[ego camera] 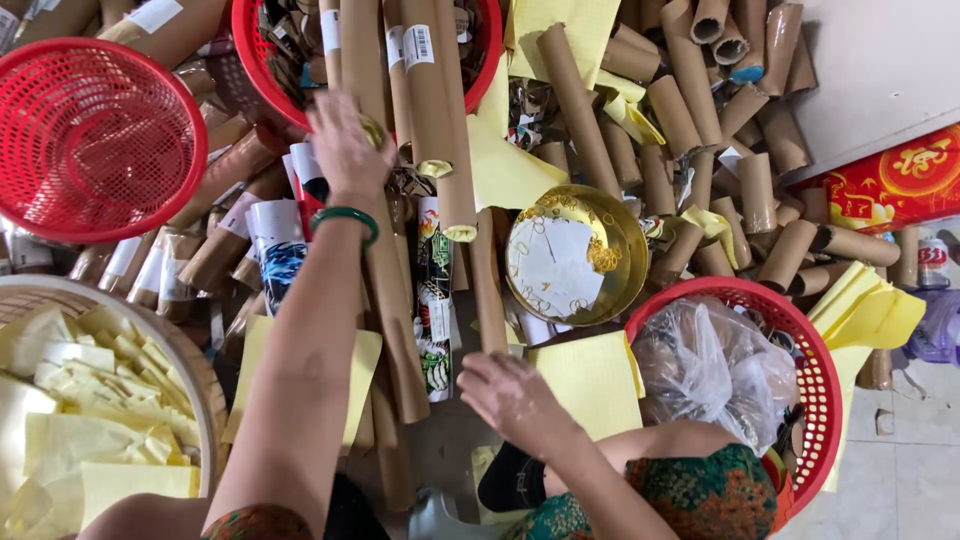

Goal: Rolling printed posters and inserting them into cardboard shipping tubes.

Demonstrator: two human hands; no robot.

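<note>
Cluttered floor space fills the view, heaped with brown cardboard tubes (580,100) that spread out on every side of the round gold tray (577,254), which serves as the landmark at the middle. Left of the tray, a wide woven basket (205,385) already holds a deep pile of loose pale yellow paper sheets (90,420), so a good share of the work looks done, while the many tubes left lying about suggest plenty remains. Far left of the tray sits an empty red mesh basket (95,140); a second red basket (485,40) above the tray holds long tubes and scraps, and a third (815,370), just right of and below the tray, holds a crumpled clear plastic bag (715,370). The left hand (345,145), with a green bangle (345,218) at the wrist, reaches well left of the tray, fingers spread over printed rolls (280,245), holding nothing that can be seen. The right hand (510,395), below the tray, rests fingers down on a yellow sheet (590,380); whether it grips the sheet cannot be told.
</note>
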